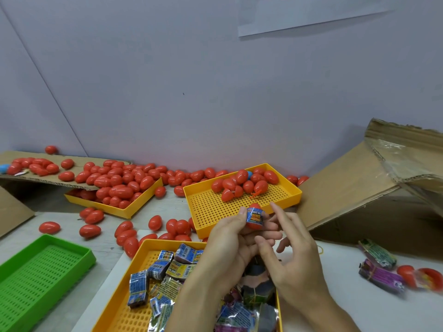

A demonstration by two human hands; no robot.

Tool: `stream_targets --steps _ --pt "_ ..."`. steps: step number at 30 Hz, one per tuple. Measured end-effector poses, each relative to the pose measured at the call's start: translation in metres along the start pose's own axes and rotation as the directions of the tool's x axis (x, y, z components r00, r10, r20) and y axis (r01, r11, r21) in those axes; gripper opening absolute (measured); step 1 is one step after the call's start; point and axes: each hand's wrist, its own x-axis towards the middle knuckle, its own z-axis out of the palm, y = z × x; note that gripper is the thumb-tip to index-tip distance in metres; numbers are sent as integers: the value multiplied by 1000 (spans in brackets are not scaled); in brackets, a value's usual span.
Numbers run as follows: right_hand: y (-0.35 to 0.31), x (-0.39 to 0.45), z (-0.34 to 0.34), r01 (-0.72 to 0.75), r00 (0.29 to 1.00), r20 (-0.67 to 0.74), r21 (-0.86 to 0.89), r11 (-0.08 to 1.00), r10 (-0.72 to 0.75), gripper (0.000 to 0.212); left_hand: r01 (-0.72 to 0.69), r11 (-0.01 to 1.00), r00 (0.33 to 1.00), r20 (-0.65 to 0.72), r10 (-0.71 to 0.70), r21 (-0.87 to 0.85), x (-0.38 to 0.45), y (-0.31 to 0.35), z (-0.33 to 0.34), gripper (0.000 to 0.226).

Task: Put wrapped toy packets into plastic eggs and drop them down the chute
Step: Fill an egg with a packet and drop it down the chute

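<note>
Egg (254, 218), red with a blue packet (255, 216) against it, stands upright in the left hand (230, 245), whose fingers grip it. Right hand (294, 257) hovers just right of it, fingers loosely spread, holding nothing; the cardboard chute (347, 188) lies further right.

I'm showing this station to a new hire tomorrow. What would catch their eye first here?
Probably the red plastic eggs spilling over a yellow tray and the table at back left. Next, at centre, the left hand holding a red egg with a blue packet against it, the right hand open alongside, above a yellow tray of wrapped packets.
</note>
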Motion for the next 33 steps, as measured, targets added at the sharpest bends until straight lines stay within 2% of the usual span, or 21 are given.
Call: stream_targets --steps 3,9,12,14,15,18,20,22,25,29,33 --pt "3 -2 2 5 999 36 19 1000 -6 62 6 997 1000 3 -6 -77 -2 2 0 47" --pt "6 -1 3 2 1000 25 24 1000 -3 61 14 994 1000 3 -13 -105 -2 2 0 42" --pt "8 -1 2 -6 1000 13 16 1000 6 60 -57 995 998 -45 54 -80 -1 1 0 34" --pt "9 0 1 -20 1000 0 9 1000 20 58 -177 983 979 -97 181 41 -1 1 -1 25" --pt "10 0 1 -29 1000 -6 9 1000 29 56 -244 956 954 -135 267 165 -1 0 -2 24" --pt "12 -1 2 -50 999 -14 7 999 50 54 -338 776 852 -179 493 532 -3 -1 -3 27" --pt "13 -1 1 -56 998 -10 6 998 56 55 -369 695 814 -147 563 617 -4 -1 -1 29" --pt "14 -1 1 -59 998 -7 9 998 59 56 -388 667 802 -124 584 636 -3 -1 0 30" --pt "13 -1 1 -66 998 -4 13 998 66 57 -385 671 811 -116 574 634 -3 -2 -2 30" --pt "10 0 0 -80 997 -10 25 997 80 53 -396 750 836 -129 533 529 -1 -2 -2 21" --pt "10 1 -1 -108 994 -23 39 993 109 51 -355 919 898 -210 387 173 -1 3 1 33"
